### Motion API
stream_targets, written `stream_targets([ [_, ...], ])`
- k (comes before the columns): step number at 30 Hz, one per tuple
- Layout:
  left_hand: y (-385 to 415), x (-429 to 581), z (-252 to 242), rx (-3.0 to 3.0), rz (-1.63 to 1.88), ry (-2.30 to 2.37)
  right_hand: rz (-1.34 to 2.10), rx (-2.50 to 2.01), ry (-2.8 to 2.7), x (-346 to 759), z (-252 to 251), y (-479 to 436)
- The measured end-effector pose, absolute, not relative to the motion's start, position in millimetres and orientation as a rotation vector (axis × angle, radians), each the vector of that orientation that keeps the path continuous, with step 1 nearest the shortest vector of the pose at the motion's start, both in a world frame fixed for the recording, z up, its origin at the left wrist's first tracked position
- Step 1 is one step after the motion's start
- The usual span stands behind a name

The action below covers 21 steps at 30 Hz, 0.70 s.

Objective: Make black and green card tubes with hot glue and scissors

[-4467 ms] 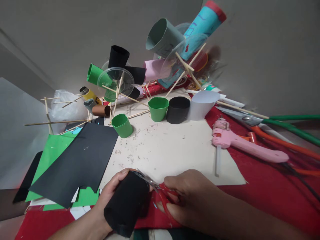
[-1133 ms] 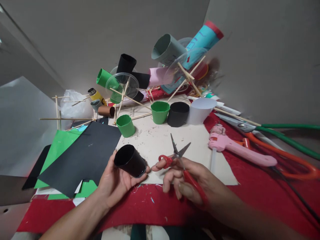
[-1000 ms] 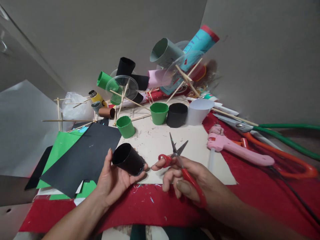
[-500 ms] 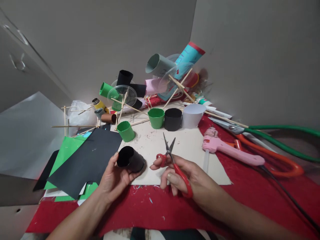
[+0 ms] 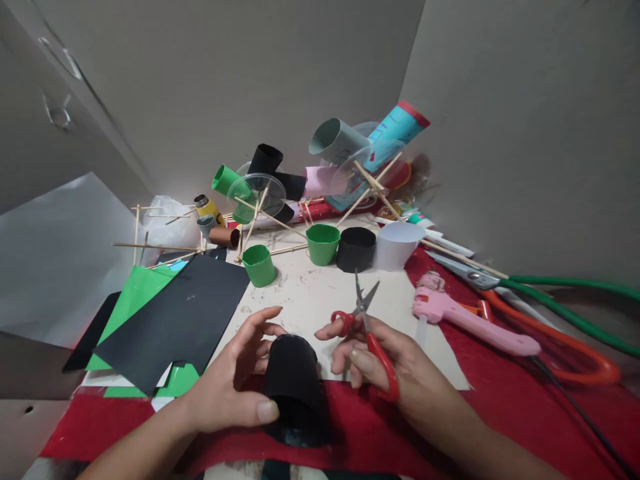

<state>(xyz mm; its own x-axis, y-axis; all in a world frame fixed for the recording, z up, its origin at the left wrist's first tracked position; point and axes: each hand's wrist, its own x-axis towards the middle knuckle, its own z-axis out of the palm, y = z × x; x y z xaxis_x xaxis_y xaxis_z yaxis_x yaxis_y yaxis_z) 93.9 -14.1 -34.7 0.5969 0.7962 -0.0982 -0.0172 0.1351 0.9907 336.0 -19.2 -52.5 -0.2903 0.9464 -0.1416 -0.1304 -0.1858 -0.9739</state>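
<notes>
A black paper cup (image 5: 294, 377) is tipped toward me near the front edge of the cream sheet. My left hand (image 5: 237, 373) is closed round its left side, thumb low on the cup and fingers behind it. To the right, my right hand (image 5: 373, 353) holds small scissors (image 5: 383, 367) with red handles, blades parted and pointing away from me. Beyond my hands stand two green paper cups (image 5: 259, 267), another black cup (image 5: 356, 250) and a white paper cup (image 5: 399, 247).
A pink glue gun (image 5: 475, 323) and large shears (image 5: 555, 333) lie at the right on red cloth (image 5: 505, 420). Black sheet (image 5: 175, 320) and green paper cover the left. Stick frames with plastic discs and paper tubes (image 5: 335, 143) stand behind.
The black cup has come closer to me and turned, its wider end now facing me. My left hand has shifted its grip, and the right hand with the scissors has moved slightly.
</notes>
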Motion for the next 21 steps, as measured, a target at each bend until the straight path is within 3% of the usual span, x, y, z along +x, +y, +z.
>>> stream_targets([
  [21,-19.5,90.5,-43.2,1.402,0.66,0.831,1.791,-1.07,-1.369,334.0,-54.0,-19.0],
])
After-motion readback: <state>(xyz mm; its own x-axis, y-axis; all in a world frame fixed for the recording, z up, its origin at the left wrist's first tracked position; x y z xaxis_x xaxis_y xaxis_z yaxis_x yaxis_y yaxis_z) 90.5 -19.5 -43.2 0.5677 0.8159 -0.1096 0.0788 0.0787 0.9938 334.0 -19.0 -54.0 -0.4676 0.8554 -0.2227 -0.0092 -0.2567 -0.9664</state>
